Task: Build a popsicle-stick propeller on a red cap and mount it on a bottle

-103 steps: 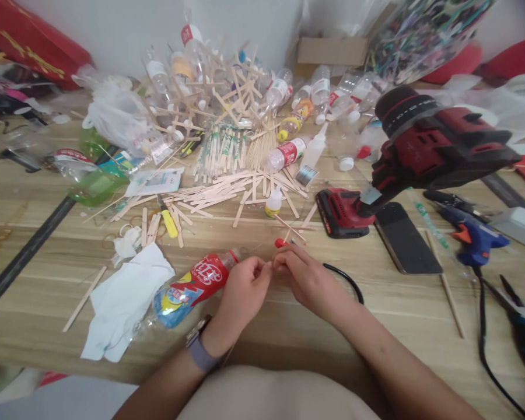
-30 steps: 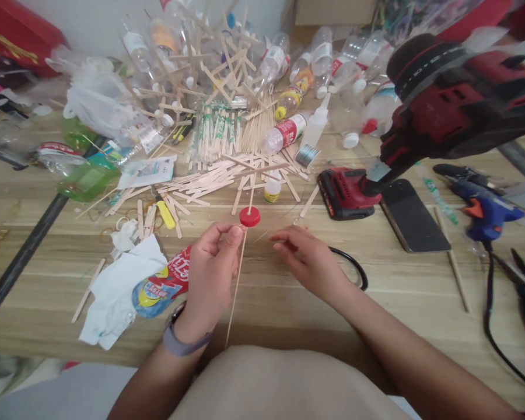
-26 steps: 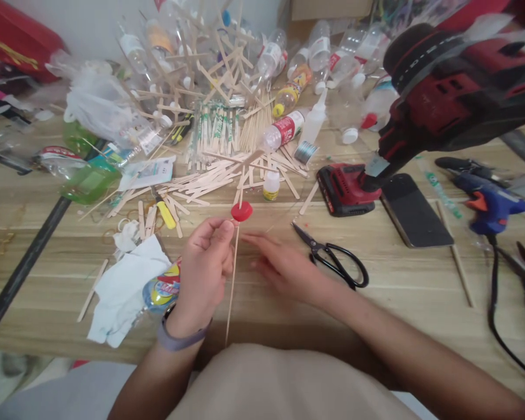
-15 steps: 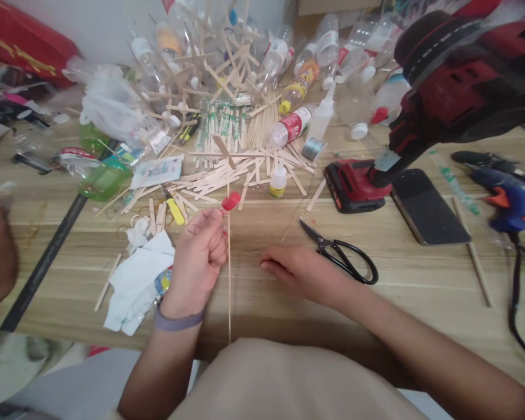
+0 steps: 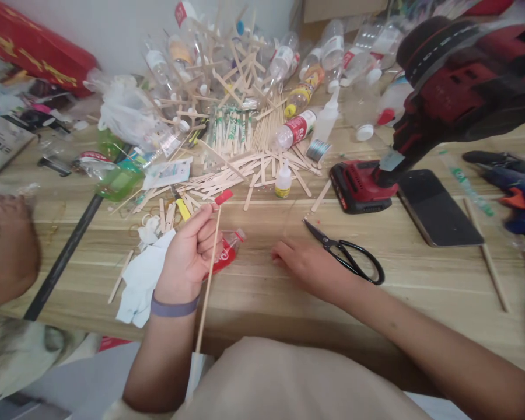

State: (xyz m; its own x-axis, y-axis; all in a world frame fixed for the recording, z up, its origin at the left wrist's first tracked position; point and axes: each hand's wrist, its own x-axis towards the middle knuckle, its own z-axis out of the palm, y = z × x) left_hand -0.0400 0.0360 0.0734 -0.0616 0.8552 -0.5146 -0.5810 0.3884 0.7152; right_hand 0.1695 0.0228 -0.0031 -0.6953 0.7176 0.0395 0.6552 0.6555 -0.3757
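resting at the far left, another person's hand [image 5: 6,233] is noted above the tabletop [image 5: 254,291]. white paper [image 5: 142,280] is laid just beside the left wrist, and is partly covered by it. the left hand [image 5: 213,209] is found closed, its lower fingers curled in; the red cap [image 5: 223,197] is gripped at its fingertips. from the cap a thin stick [image 5: 206,291] is run down across the fingers towards the torso. a red-labelled bottle [image 5: 227,251] is seen lying behind that hand, partly hidden. a small glue bottle [image 5: 283,182] is stood upright beyond the hands. the right hand [image 5: 298,261] is placed well apart from the cap, to its right and nearer the body; its fingers are loosely bent, and whether anything is held beneath cannot be told. black-handled scissors [image 5: 342,251] are laid just beside it, partly covered by the forearm. farther right, a red and black drill [image 5: 363,185] and a phone [image 5: 440,207] are recorded.
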